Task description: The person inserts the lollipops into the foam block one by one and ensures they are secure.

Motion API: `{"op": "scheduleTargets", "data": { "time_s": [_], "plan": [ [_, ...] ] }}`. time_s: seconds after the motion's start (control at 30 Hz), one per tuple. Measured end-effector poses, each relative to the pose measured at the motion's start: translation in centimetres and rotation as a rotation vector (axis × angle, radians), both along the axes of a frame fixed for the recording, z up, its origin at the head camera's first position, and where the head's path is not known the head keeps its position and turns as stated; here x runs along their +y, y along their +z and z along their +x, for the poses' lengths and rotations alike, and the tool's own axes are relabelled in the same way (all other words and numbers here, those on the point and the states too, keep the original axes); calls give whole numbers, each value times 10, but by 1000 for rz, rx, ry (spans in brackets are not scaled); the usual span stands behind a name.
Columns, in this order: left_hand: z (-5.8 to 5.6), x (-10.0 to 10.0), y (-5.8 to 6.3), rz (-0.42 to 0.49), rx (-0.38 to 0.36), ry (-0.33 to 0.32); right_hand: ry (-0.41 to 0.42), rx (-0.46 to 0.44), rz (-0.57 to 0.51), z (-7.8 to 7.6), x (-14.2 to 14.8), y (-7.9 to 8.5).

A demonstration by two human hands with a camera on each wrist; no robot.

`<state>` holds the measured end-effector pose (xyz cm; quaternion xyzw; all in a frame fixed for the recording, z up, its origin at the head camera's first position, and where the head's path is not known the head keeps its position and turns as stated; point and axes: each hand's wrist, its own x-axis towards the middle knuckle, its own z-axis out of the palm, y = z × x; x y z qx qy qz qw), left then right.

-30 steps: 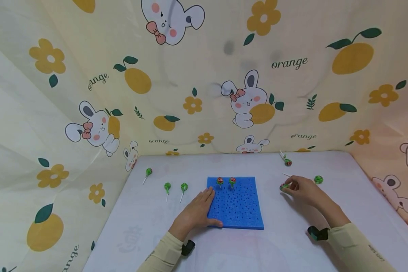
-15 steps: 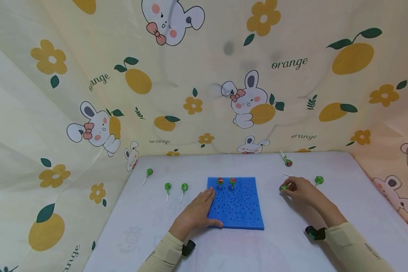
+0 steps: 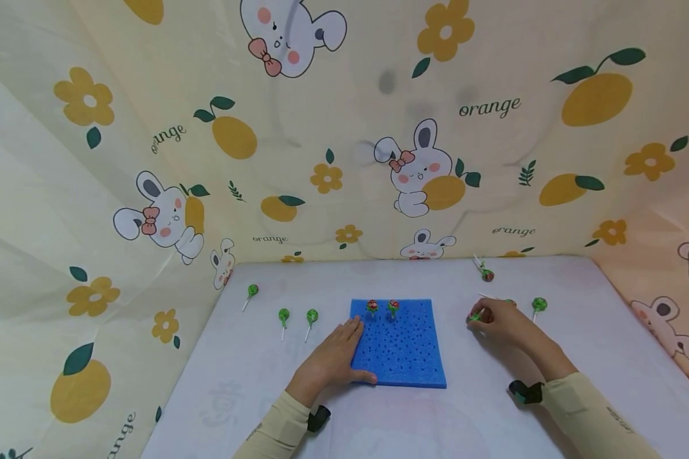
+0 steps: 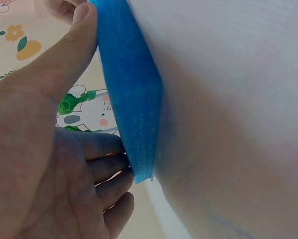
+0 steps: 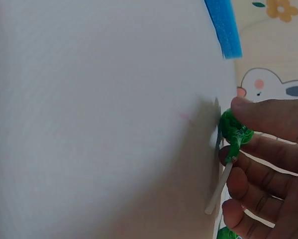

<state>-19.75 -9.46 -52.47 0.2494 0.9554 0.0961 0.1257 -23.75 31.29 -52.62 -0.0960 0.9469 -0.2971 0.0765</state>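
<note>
A blue foam board (image 3: 402, 354) dotted with small holes lies mid-table. Two lollipops stand upright in its back row, one (image 3: 372, 306) left of the other (image 3: 394, 306). My left hand (image 3: 332, 356) rests at the board's left front corner, fingers along the left side and thumb along the front edge. To the right of the board, my right hand (image 3: 501, 320) pinches a green-wrapped lollipop (image 5: 234, 130) by its head between thumb and fingers. Its white stick points away from the thumb in the right wrist view. Another lollipop (image 3: 511, 302) is partly hidden behind that hand.
Three lollipops lie left of the board: one far left (image 3: 253, 290) and a nearer pair (image 3: 284, 314). On the right, one lollipop (image 3: 487, 275) lies near the back edge and another (image 3: 540, 305) beyond my right hand. A printed curtain (image 3: 356, 204) hangs behind the table.
My right hand has shifted slightly left with the lollipop, uncovering part of the lollipop behind it. My left hand has stayed on the board.
</note>
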Motion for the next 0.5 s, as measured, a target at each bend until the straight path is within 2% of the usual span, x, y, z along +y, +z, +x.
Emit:
{"op": "scheduleTargets", "data": {
  "time_s": [0.3, 0.5],
  "plan": [
    [0, 0, -1, 1, 1, -3, -10, 29, -30, 0, -11, 5],
    [0, 0, -1, -4, 5, -4, -8, 121, -55, -1, -17, 11]
  ]
}}
